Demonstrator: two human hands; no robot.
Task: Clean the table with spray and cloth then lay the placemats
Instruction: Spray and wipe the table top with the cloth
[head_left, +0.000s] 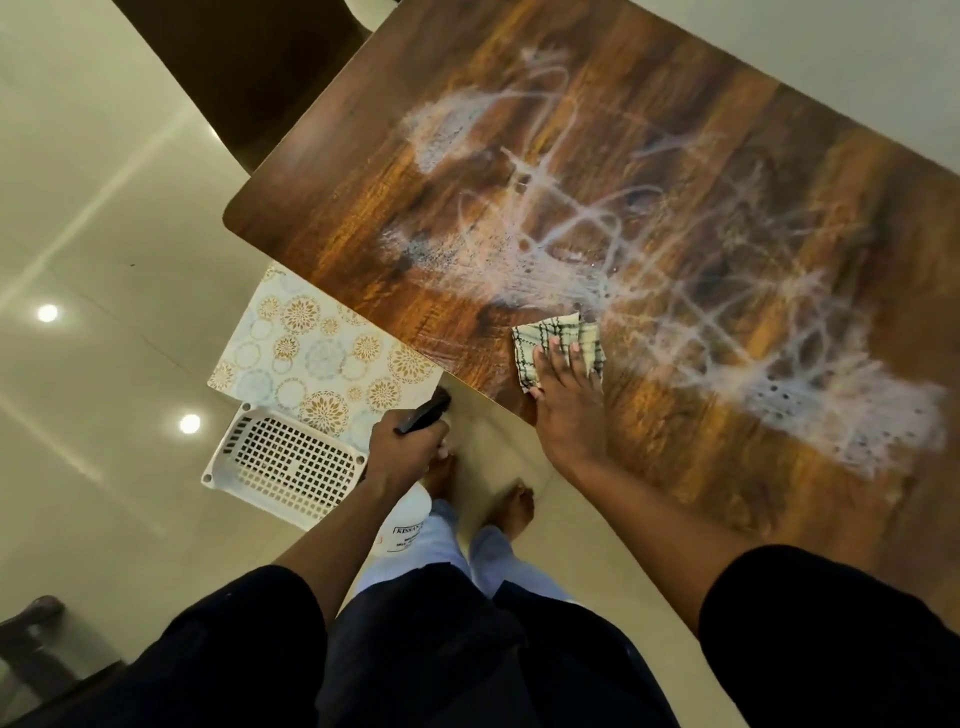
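Note:
A wooden table (363, 208) fills the upper right, streaked with white foamy spray (649, 270) across most of its top. My right hand (566, 400) presses flat on a checked cloth (535, 338) near the table's front edge, fingers straight. My left hand (405, 447) grips the black trigger head of a white spray bottle (402, 525), held below the table's edge over the floor. A patterned placemat (311, 348) with gold and blue circles lies lower down, left of the table; the table's edge hides part of it.
A white perforated plastic basket (283, 467) sits beside the placemat, below the table's corner. A dark chair (249, 67) stands at the table's far left side. Glossy cream floor tiles reflect ceiling lights. My bare feet (511, 506) stand close to the table's edge.

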